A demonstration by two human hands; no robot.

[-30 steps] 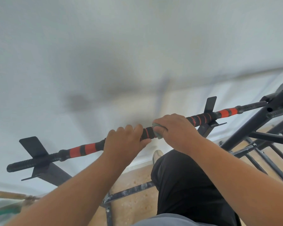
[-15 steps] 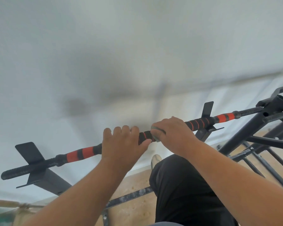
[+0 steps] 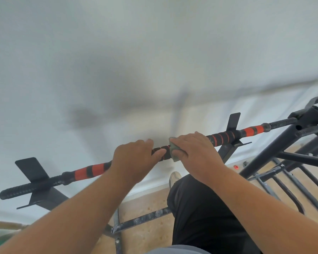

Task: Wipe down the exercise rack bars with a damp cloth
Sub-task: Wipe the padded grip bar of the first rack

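The bar [image 3: 92,170] is running across the middle of the frame, its long axis climbing from the lower left to the upper right, where it is meeting the rack [image 3: 275,154]. The left hand [image 3: 134,162] is curling around the bar at centre, likely steadying it. Just to its right, the right hand [image 3: 193,149] is gripping the cloth [image 3: 173,155] wrapped around the bar, probably so it wipes all sides at once. The two hands are sitting close together, near each other without touching.
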